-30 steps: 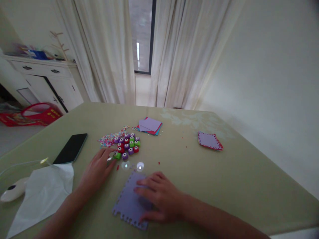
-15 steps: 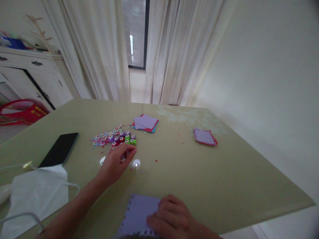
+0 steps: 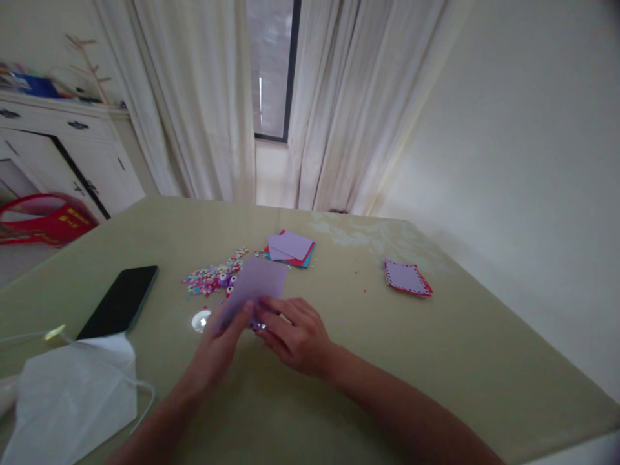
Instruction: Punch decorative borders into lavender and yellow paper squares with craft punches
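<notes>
"How many paper stacks do you see?"
"I count two: the middle stack (image 3: 290,248) and the right-hand stack (image 3: 407,278)."
"And the rest?"
"One lilac sheet (image 3: 256,286), one phone (image 3: 119,301), one confetti heap (image 3: 206,279), one white cloth (image 3: 72,400)."

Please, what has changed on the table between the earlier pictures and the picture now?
The lilac paper sheet, earlier flat under the right hand, is now raised and moved forward over the small coloured punches. The left hand left the punches and joined the grip on it. The black phone and the coloured paper stack stayed put.

Both hands – left hand (image 3: 220,342) & right hand (image 3: 295,336) – hold purple sheet (image 3: 254,284).
</notes>
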The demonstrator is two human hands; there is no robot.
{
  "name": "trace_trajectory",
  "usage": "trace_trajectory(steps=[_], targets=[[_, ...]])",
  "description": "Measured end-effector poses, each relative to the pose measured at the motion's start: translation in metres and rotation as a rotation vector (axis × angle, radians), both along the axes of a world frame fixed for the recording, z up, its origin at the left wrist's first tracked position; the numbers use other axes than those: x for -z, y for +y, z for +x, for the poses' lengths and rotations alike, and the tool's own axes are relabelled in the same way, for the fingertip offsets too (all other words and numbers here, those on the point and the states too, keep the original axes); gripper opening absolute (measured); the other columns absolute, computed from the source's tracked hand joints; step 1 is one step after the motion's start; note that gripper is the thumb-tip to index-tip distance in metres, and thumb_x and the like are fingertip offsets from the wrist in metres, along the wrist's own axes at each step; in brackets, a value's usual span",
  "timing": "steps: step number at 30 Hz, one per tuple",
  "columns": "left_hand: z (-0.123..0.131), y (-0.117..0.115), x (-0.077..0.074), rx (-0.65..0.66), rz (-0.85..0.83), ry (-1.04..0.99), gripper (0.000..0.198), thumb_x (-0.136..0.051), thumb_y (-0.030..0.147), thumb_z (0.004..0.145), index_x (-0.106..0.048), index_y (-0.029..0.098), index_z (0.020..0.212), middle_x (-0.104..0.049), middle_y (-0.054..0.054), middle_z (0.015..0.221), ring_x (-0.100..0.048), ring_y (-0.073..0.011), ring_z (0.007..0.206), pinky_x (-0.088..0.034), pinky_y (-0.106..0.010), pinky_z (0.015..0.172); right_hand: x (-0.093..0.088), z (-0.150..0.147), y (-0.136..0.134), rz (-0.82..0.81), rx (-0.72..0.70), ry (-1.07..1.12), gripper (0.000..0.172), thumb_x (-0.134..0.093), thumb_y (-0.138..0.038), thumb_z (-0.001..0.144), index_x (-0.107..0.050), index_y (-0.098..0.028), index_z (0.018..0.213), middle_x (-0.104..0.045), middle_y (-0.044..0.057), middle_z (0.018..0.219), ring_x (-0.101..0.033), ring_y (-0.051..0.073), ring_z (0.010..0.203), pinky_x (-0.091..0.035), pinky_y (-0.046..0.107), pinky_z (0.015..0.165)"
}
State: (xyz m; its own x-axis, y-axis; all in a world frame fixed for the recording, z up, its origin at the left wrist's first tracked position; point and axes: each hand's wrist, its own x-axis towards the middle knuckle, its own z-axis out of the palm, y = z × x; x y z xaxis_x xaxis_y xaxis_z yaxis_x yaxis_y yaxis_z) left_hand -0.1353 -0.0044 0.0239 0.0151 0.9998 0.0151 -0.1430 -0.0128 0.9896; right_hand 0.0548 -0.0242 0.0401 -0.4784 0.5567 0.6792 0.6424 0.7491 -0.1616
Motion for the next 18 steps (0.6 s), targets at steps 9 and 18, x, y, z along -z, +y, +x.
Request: trace_trajectory(steps=[9, 18], targets=[[-0.004, 0.013, -0.016, -0.338, -0.171, 0.161, 0.041, -0.071, 0.061, 0.083, -0.07, 0.02, 0.088, -0.069, 0.004, 0.068, -0.06, -0.0131, 0.046, -0.046, -0.023, 0.044, 0.042, -0.005, 0.038, -0.416, 0.257, 0.031, 0.04, -0.068, -0.022, 0.094, -0.061, -0.024, 0.134, -0.06, 0.013, 0.133, -0.061, 0.028, 0.114, -0.051, 0.045, 0.102], [0.0, 0.01, -0.034, -0.238, -0.186, 0.259, 0.034, -0.077, 0.048, 0.071, -0.079, 0.016, 0.084, -0.083, -0.008, 0.084, -0.077, -0.0265, 0.078, -0.056, -0.027, 0.053, 0.041, -0.006, 0.039, -0.469, 0.158, 0.047, 0.015, -0.068, -0.02, 0.097, -0.068, -0.022, 0.112, -0.067, 0.009, 0.117, -0.061, 0.024, 0.104, -0.049, 0.037, 0.094]])
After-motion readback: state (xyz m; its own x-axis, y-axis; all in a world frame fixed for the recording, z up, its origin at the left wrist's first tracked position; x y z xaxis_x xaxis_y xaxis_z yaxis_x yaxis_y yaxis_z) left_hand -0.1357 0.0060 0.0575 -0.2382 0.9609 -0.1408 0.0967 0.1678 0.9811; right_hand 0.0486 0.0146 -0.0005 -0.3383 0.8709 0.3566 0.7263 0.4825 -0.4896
